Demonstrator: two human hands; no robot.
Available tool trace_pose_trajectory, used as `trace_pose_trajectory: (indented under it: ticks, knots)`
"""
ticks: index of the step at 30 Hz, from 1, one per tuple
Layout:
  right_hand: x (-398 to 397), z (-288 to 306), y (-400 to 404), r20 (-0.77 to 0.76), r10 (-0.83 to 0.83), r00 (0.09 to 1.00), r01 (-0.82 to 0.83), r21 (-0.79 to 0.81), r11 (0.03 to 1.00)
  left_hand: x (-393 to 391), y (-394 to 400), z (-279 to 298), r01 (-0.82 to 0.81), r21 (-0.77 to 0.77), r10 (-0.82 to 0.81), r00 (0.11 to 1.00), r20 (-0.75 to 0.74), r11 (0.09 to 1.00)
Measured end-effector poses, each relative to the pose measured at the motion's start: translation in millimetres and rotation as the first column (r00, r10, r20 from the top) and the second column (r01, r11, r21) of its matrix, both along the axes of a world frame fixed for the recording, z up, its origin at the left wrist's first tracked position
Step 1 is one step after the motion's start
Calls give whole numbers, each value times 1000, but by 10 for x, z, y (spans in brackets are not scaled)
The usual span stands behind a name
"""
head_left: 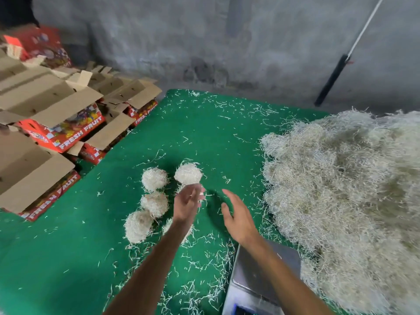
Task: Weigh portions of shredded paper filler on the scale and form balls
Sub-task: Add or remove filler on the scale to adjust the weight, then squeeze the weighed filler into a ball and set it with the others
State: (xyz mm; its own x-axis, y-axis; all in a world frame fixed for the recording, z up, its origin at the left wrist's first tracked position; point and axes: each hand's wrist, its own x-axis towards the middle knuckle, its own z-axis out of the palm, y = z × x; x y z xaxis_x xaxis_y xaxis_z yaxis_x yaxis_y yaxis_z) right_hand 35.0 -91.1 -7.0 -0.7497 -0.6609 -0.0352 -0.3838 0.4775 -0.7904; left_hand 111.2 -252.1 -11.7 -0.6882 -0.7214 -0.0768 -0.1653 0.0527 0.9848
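Observation:
Several pale balls of shredded paper lie on the green table (91,246). One ball (188,173) sits just beyond my left hand (186,205), which hovers open with blurred fingers and holds nothing. Another ball (154,179) lies to its left, and two more balls (154,203) (138,226) sit nearer to me. Part of a further ball shows under my left forearm. My right hand (238,218) is open above the cloth, fingers spread, empty. A metal scale (247,276) stands at the bottom under my right forearm, its pan bare. A big heap of shredded paper (345,201) fills the right side.
Stacks of flat cardboard "FRESH FRUIT" boxes (61,130) crowd the left edge of the table. Loose paper shreds are scattered across the cloth. A grey concrete wall rises behind, and a black-handled stick (331,80) leans against it at the right.

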Motion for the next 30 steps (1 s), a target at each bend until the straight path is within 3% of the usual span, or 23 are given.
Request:
trace_pose_trajectory:
  ticks: [7,13,16,19,22,24,28,30]
  knots:
    - [-410,108,1160,-38,-201,979,199,-52,979,-730,1012,47,305,-11,-304,952,38,952]
    - [-840,90,2015,-75,-389,918,388,-22,921,-1329,1753,54,467,-6,-467,884,27,884]
    - [-1025,-61,2281,-135,-416,899,426,51,903,-1566,2013,-33,495,-101,-486,868,99,863]
    - [-1165,-292,2385,-218,-350,911,393,202,897,-1791,2096,-221,445,-258,-362,878,312,857]
    - [-1264,-545,2370,-252,-202,947,296,431,852,-1997,2079,-393,342,-160,-235,853,467,926]
    - [-1304,-690,2353,-228,-146,963,242,485,840,-2129,2069,-503,332,-49,-262,818,511,942]
    - [-1400,-869,2349,-264,-168,950,261,372,891,-2240,2193,-686,473,99,-449,722,526,876]
    - [-1450,-862,2346,-304,-170,937,274,344,898,-2207,2251,-719,472,129,-465,716,521,872]
